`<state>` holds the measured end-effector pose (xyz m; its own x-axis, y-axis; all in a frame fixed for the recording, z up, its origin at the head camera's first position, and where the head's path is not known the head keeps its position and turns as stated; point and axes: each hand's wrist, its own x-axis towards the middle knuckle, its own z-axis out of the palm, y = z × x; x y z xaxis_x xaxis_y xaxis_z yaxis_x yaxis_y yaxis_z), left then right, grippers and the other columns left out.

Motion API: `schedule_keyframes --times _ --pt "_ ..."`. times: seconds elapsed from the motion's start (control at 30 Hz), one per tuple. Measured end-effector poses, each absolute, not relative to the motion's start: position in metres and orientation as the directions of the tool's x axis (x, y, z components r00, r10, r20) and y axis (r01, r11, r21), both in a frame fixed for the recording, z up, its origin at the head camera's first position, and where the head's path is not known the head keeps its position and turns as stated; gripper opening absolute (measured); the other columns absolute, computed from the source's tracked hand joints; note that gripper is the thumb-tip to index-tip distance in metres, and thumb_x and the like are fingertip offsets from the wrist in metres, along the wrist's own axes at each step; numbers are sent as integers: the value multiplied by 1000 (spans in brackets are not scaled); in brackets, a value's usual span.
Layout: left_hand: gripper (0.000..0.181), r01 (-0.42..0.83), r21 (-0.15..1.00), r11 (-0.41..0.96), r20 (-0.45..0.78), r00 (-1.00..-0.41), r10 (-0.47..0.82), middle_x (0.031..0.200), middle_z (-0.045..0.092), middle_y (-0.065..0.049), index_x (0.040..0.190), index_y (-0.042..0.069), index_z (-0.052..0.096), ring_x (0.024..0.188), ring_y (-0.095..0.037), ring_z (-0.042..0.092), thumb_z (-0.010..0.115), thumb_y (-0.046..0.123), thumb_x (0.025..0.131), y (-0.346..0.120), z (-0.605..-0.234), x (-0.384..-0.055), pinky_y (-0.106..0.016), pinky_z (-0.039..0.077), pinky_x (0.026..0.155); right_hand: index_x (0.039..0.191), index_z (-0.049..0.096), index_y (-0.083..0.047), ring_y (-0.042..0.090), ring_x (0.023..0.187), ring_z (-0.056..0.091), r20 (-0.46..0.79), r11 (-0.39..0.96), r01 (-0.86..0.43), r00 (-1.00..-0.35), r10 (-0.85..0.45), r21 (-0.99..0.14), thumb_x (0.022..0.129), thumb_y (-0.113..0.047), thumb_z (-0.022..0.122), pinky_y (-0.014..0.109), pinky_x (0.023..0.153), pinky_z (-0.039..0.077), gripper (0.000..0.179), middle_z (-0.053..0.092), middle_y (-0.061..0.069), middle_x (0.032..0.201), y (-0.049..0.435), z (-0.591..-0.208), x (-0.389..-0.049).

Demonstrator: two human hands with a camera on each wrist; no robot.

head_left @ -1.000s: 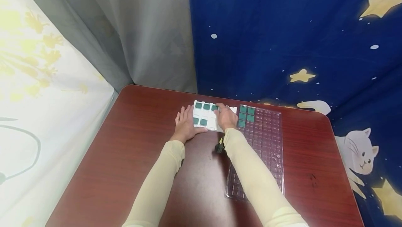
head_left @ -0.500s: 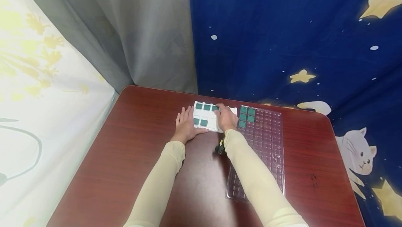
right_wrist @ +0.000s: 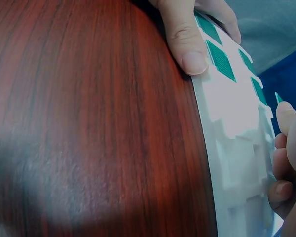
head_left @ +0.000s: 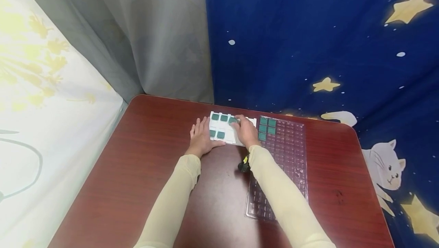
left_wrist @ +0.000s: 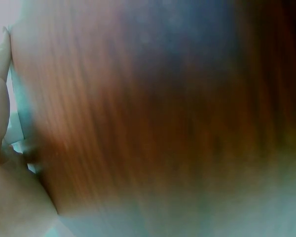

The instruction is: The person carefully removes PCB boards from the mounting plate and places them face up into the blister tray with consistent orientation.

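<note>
A white plastic tray (head_left: 230, 136) with square pockets lies near the table's far edge. Green square tiles (head_left: 221, 135) sit in several of its pockets. My left hand (head_left: 201, 137) rests at the tray's left end, fingers extended and thumb (right_wrist: 193, 61) along the near edge. My right hand (head_left: 247, 132) is over the tray's right part, pinching a green tile (right_wrist: 279, 98) between thumb and index finger. That tile stands tilted at the far row in the right wrist view, mostly hidden by the fingers. The right hand also covers part of the tray's right side.
A clear plastic blister tray (head_left: 289, 149) with many small cells lies to the right, partly under my right forearm. Several green tiles (head_left: 263, 120) sit at its far left corner. A small black device (head_left: 244, 165) shows at my right wrist. Curtains hang beyond the dark red table (head_left: 137, 164).
My right wrist has shifted slightly toward me and turned, and the pinched tile now shows more of its face. The left hand stays in place on the white tray.
</note>
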<state>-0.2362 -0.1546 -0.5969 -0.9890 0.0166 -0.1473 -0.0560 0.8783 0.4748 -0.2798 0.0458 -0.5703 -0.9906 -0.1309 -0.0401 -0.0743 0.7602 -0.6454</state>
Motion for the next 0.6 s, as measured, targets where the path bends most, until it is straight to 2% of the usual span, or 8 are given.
schedule_keyframes --times 0.2,0.43,0.6 --pt "135 -63 487 871 -152 -988 13 173 12 -8 165 12 6 162 -31 0 83 69 69 -154 -600 -237 -54 3 130 139 59 -15 30 114 69 -22 752 -117 -985 -173 -649 104 -34 59 49 98 54 39 72 14 123 55 -566 -274" --pt "136 -70 494 867 -150 -989 5 174 11 -8 165 13 6 162 -32 -1 84 69 68 -154 -599 -238 -54 2 130 138 59 -15 31 108 71 -4 775 -182 -973 -231 -605 104 -35 59 50 92 56 40 73 14 119 79 -558 -266" --pt "137 -69 509 858 -155 -988 13 174 9 -7 165 15 5 162 -30 -3 83 71 68 -155 -602 -238 -54 0 130 138 60 -14 30 99 72 21 783 -190 -975 -220 -593 103 -35 59 49 84 58 41 73 14 113 101 -557 -260"
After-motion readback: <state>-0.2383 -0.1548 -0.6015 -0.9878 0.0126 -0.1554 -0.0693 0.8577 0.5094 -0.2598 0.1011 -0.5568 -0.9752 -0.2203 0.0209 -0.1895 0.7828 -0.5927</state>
